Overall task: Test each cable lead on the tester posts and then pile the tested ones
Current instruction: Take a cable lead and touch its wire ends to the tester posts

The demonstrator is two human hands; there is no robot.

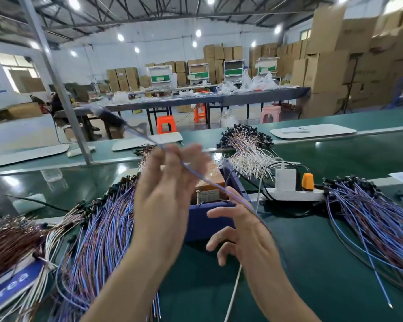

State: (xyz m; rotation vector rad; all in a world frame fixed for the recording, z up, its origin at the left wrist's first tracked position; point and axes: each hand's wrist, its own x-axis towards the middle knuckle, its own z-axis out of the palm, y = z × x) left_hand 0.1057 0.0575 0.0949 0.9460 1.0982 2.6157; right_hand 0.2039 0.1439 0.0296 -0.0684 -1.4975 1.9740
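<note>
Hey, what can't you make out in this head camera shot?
Head view only:
Thin blue-purple cable lead: far end lost in motion blur.
Left hand: blurred fingers, grip unclear.
Blue box tester with orange top: partly hidden behind the left hand, label too small.
Brown wire pile: cut by left edge.

Truss roof (149, 10), round lights (120, 37), stacked cardboard boxes (323, 66) — long grey table (254, 96), orange stools (165, 126), bright window (16, 68)

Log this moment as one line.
stage: lead in air over tester | left hand: pinches lead, blurred | right hand: lead crosses it, grip unclear | left pile, right pile: flank tester
</note>
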